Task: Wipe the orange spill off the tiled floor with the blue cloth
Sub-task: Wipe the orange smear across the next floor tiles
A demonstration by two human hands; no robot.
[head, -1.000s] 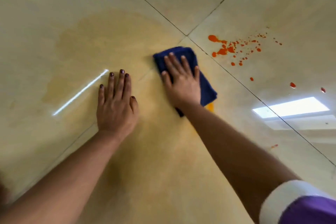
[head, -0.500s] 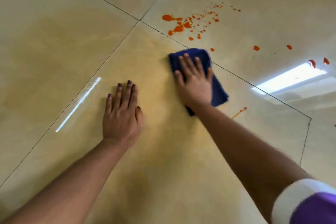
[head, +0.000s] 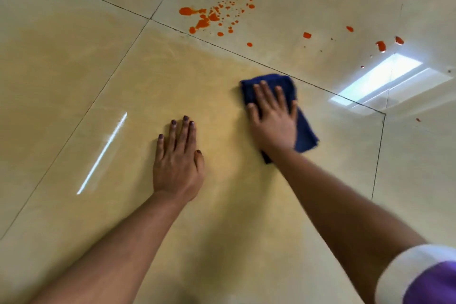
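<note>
Right hand (head: 274, 118) flat, fingers spread, pressing cloth (head: 304, 133) to floor (head: 74, 32); left hand (head: 177, 163) flat (holding nothing); spill (head: 209, 17) beyond.

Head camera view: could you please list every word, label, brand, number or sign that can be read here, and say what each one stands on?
None: no readable text appears anywhere in this view.
The blue cloth under the right hand shows no tag or logo.
The purple and white sleeve is plain, though blurred.
The tiled floor, the orange spill and the left hand carry no markings.
</note>
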